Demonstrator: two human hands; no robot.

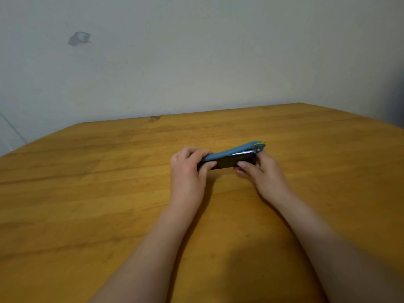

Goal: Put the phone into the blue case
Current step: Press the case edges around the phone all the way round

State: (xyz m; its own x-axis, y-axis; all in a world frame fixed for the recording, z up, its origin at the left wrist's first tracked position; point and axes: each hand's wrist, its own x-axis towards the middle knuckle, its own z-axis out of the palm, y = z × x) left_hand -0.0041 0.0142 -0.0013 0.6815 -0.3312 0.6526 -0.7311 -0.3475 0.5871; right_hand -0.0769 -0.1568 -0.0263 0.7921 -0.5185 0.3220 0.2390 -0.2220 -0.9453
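A dark phone (pixel 227 163) lies sideways, held just above the wooden table, with the soft blue case (pixel 231 151) wrapped along its far edge. The case's right end, with yellow bumps, bends up and away from the phone's corner. My left hand (pixel 189 169) grips the left end, thumb on the screen and fingers curled over the case. At the right end, my right hand (pixel 260 171) pinches phone and case, thumb on the screen. The left end of the phone is hidden under my fingers.
The wooden table (pixel 109 193) stretches around both forearms. Its far edge meets a pale wall (pixel 196 62), and its right corner drops off near a dark area (pixel 397 106).
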